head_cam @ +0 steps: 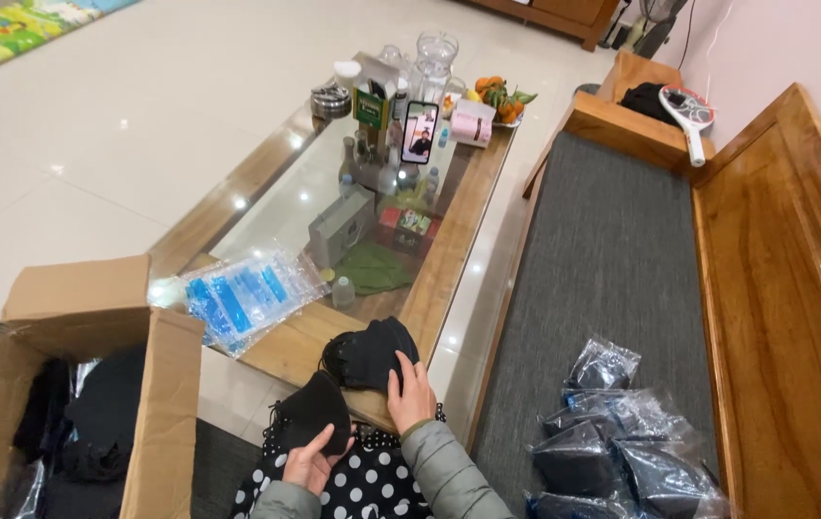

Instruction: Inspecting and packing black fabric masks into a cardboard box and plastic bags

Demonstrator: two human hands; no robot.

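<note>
My left hand holds a black face mask above my lap, fingers curled under its lower edge. My right hand rests on a small stack of black face masks lying on the near wooden edge of the glass-topped coffee table. A clear plastic pack with blue pieces lies on the table just left of the stack. My lap is covered by black cloth with white dots.
An open cardboard box with dark items stands at my left. Several clear bags of black masks lie on the grey bench cushion at my right. A propped phone, jars, fruit and boxes crowd the table's far end.
</note>
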